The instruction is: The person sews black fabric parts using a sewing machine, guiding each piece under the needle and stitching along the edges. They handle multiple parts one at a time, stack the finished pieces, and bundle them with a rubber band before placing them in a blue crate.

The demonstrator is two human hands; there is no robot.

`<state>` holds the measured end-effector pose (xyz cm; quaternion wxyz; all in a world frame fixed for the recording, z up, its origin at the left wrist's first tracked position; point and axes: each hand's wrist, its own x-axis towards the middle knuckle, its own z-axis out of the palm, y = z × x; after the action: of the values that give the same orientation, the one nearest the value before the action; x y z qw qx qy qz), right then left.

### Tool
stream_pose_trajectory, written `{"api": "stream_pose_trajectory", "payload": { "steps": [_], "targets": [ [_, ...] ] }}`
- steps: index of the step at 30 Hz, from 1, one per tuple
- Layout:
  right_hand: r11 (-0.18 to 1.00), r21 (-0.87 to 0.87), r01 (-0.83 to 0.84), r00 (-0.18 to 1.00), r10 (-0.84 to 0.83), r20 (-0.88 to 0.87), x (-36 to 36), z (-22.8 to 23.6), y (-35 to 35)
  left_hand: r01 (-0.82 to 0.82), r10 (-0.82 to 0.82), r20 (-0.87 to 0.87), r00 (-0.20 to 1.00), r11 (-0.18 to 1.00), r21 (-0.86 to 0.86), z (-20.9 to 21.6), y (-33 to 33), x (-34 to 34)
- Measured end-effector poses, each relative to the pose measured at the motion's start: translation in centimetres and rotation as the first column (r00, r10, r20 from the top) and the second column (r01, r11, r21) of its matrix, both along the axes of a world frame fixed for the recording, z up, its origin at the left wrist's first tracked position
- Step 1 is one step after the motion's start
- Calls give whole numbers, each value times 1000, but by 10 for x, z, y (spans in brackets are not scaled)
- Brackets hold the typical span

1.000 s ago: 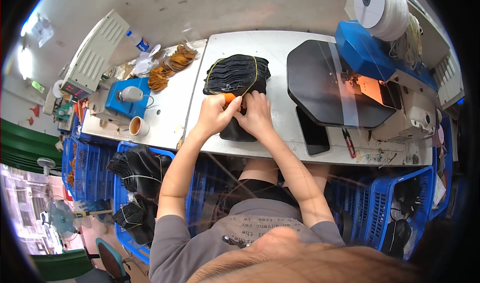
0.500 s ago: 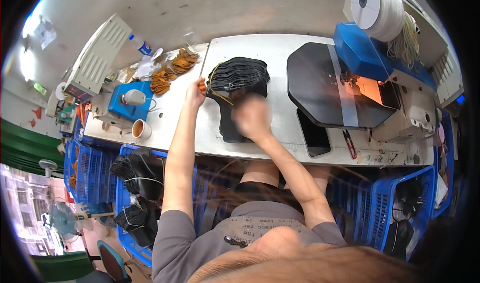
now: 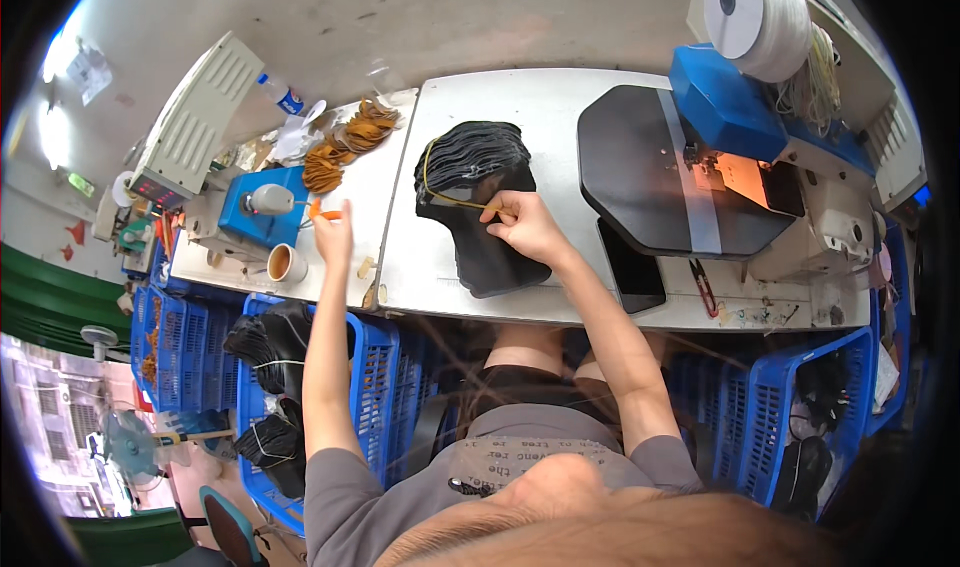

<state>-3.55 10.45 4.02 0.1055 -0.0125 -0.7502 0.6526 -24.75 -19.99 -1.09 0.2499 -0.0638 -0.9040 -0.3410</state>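
A stack of black, sheet-like cut pieces (image 3: 478, 162) lies on the white table, fanned into ridges at its far end. Around it runs a thin yellow band (image 3: 452, 201). My right hand (image 3: 527, 231) pinches this band at the stack's right side, pulling a length of it taut between thumb and fingers. My left hand (image 3: 334, 235) is left of the stack, over the table near a paper cup. Its fingers are closed on a small orange item (image 3: 318, 210), whose exact kind does not show.
A sewing machine with a black octagonal plate (image 3: 630, 167) stands right, a black phone (image 3: 632, 272) and red-handled snips (image 3: 704, 287) before it. Left are a cup (image 3: 286, 263), a blue machine (image 3: 262, 205) and brown strip bundles (image 3: 350, 142). Blue baskets (image 3: 372, 377) flank my legs.
My left hand has moved left and nearer, away from the stack, with the orange item. My right hand now holds the yellow band out; the stack has turned slightly.
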Motion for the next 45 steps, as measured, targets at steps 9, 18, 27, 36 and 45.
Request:
{"api": "stream_pose_trajectory", "payload": {
  "steps": [9,18,27,36,45],
  "targets": [
    [989,110,-97,988,110,-113,11,27,-20,445,-449,-60,892,893,-73,21,149,193],
    [792,-610,-30,944,-178,-277,-10,21,6,242,-240,-95,966,970,5,2,151,198],
    [559,-378,738,610,-792,22,-99,-77,137,344,-337,-84,938,934,95,-2,154,206],
    [772,-170,612,757,-635,-155,-48,-70,76,199,-156,-344,926,976,92,-12,184,181],
    [909,-173,378,922,-386,-11,40,-34,17,136,-127,-237,963,991,19,-28,278,44]
  ]
}}
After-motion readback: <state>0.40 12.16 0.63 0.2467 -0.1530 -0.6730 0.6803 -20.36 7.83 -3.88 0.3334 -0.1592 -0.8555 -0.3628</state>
